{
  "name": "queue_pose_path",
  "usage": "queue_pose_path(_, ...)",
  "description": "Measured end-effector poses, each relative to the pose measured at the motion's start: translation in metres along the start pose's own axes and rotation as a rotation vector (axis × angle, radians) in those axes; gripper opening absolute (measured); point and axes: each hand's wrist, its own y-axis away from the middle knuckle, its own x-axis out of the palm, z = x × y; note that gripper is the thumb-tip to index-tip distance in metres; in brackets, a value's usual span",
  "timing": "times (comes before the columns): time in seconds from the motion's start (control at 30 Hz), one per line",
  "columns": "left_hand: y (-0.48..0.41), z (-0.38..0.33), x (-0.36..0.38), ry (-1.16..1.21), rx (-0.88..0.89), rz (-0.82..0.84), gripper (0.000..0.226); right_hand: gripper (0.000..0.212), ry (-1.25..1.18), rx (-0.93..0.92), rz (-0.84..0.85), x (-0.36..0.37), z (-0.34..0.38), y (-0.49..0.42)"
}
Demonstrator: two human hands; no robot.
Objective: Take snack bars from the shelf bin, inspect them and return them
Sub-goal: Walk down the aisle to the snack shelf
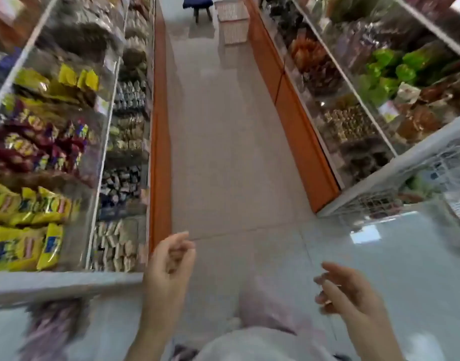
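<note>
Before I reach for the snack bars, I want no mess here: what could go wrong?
Both hands, left hand and right hand, look empty, out over the aisle floor. The picture is blurred, so a hurried reach could land in the wrong bin. The yellow packets look heaped against the clear bin front; pulling one may spill others.

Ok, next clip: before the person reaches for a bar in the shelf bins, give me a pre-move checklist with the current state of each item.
1. Left hand free: ok, fingers loosely curled, nothing visible in its grip.
2. Right hand free: ok, fingers spread, holding nothing.
3. Bins within reach: ok, the shelf bin of pale wrapped bars sits just beside the left hand.
4. Target bar identified: cannot tell, motion blur hides the labels.
5. Aisle floor clear ahead: ok near the person; white baskets and a stool stand at the far end.
6. Hands over the bin: not ok, both hover over the aisle.
</note>
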Motion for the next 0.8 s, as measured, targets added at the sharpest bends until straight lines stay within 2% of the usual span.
queue_pose_path(0.07,-0.039,0.016,0.020,-0.088,-0.049,0.033,0.023,0.031,0.174,0.041,-0.004,0.014,-0.017,-0.026)
queue_pose_path(0.23,-0.148,0.029,0.072,-0.128,-0.136,0.099,0.023,0.032,0.303,0.122,0.038,0.056,-0.007,-0.119)
queue_pose_path(0.4,-0.263,0.001,0.106,-0.130,-0.147,0.102,0.027,0.025,0.332,0.008,0.082,0.121,0.069,-0.283)
queue_pose_path(0.57,-0.374,-0.030,0.122,-0.071,-0.184,0.027,0.030,0.026,0.302,-0.076,0.162,0.211,0.159,-0.443)
queue_pose_path(0.8,-0.638,-0.070,0.168,-0.049,-0.157,-0.043,0.027,0.025,0.270,-0.038,0.229,0.330,0.258,-0.644)
